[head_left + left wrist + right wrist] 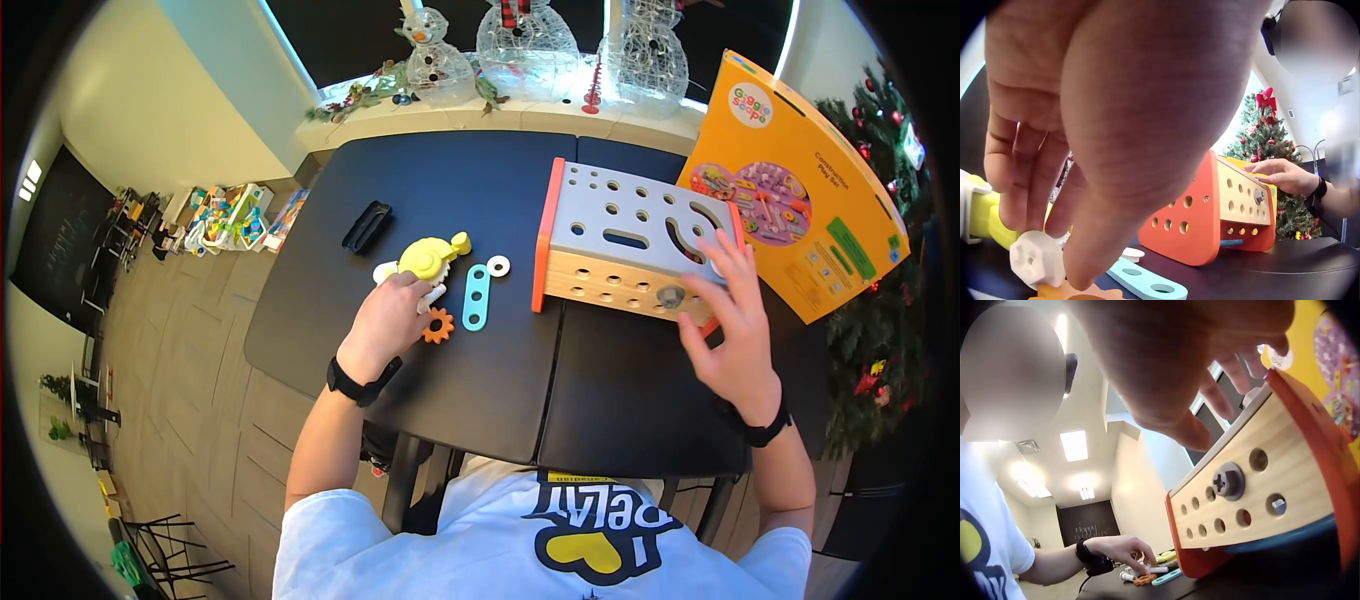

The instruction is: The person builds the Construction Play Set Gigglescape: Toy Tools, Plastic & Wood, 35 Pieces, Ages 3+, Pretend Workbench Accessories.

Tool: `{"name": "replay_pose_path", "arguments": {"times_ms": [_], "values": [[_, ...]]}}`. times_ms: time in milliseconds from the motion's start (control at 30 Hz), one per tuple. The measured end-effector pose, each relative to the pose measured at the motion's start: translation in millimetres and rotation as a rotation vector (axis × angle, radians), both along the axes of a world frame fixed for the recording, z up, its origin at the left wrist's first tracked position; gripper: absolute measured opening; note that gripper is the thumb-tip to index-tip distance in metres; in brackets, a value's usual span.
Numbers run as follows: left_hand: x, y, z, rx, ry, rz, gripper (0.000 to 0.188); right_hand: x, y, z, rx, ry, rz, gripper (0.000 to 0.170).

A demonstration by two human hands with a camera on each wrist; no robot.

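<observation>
white bolt (1038,262): table, left of wooden bench (645,257) | long axis: seems to slant toward bench | nearer: left hand (388,318), bolt at its fingertips, looks pinched by thumb and fingers | right hand (735,345): well apart, fingers spread over bench's right end, contact unclear
</observation>
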State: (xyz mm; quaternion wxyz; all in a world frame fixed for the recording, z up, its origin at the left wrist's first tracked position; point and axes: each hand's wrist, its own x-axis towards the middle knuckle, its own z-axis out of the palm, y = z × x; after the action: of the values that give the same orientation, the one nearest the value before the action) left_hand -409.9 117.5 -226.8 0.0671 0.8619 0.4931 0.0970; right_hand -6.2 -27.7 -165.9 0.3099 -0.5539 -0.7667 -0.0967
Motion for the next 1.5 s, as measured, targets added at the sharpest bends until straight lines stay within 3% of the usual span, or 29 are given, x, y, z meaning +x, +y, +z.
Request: {"name": "replay_pose_path", "arguments": {"times_ms": [67, 167, 367, 467, 600, 667, 767, 900, 1033, 1167, 1300, 1500], "values": [[-2.9, -4.9, 4.6, 0.007, -0.047, -0.005, 0.031, -11.2, 1.0, -0.4, 0.004, -0.037, 0.086, 0.034], [-11.2, -15.4, 21.7, -0.02, 0.166, 0.042, 0.029, -28.2, 6.7, -5.9, -0.026, -0.043, 0.225, 0.028], [-30.0, -13.2, -5.1, 0.019, 0.343, -0.141, 0.015, -57.0, 18.6, -24.0, -0.109, -0.049, 0.484, 0.025], [-32.2, -17.0, -0.5, 0.054, 0.225, -0.185, 0.017, -68.5, 21.5, -33.9, -0.179, 0.012, 0.563, 0.023], [-25.9, -25.2, 9.6, -0.048, 0.1, -0.033, 0.02, -80.7, 29.0, -43.5, -0.251, 0.023, 0.608, 0.026], [-23.4, -27.7, 11.8, -0.089, 0.048, 0.043, 0.021, -92.9, 36.6, -45.4, -0.314, -0.02, 0.622, 0.032], [-31.0, -24.9, 0.0, 0.066, -0.113, -0.061, 0.022, -114.9, 52.1, -52.9, -0.434, -0.086, 0.65, 0.039], [-30.3, -28.0, 0.5, 0.058, -0.271, -0.009, 0.023, -154.9, 74.1, -59.2, -0.542, -0.101, 0.62, 0.049], [-36.1, -25.0, -8.3, 0.061, -0.354, -0.029, 0.027, -191.7, 94.8, -83.5, -0.382, -0.132, 0.558, 0.06], [-31.9, -24.9, -6.1, 0.017, -0.489, 0.084, 0.027, -215.4, 110.5, -93.0, -0.465, -0.203, 0.482, 0.064], [-32.6, -20.6, -2.5, -0.062, -0.591, 0.238, 0.027, -225.1, 120.0, -112.2, -0.343, -0.175, 0.444, 0.053], [-30.3, -13.3, -1.8, -0.124, -0.793, 0.197, 0.025, -227.2, 127.6, -122.2, -0.355, -0.099, 0.464, 0.047]]}}
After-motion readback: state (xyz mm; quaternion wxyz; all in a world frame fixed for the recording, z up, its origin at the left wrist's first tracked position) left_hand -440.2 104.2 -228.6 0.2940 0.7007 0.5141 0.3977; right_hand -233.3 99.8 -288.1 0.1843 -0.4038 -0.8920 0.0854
